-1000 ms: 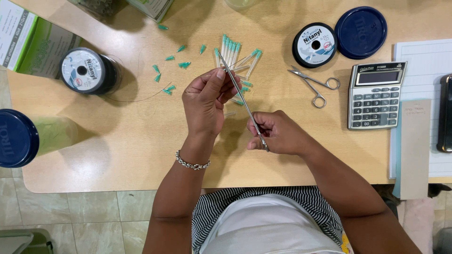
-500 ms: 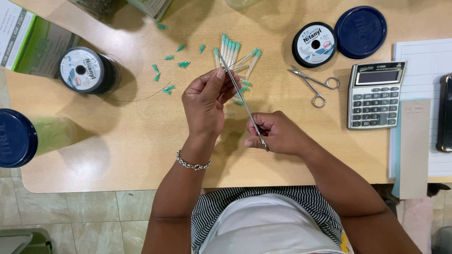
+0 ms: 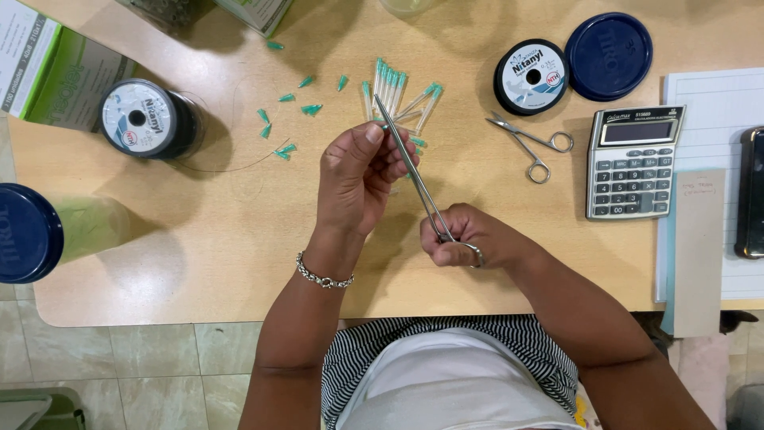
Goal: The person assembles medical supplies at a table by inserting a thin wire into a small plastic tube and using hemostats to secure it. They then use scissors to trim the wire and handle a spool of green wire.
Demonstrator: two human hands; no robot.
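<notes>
Gripping slim forceps [image 3: 414, 171] in my closed right hand [image 3: 465, 239], my left hand [image 3: 358, 179] pinched their tip; several teal-capped needles [image 3: 394, 91] lay bundled, loose caps [image 3: 282, 119] scattered.

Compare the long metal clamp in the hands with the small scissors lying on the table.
The clamp is long and slim; the scissors are shorter. The clamp is held off the table, right hand at its ring handles, left hand beside its jaws; the scissors lie flat, untouched. The clamp looks closed; the scissors lie slightly open. Both are silvery metal with finger rings.
</notes>
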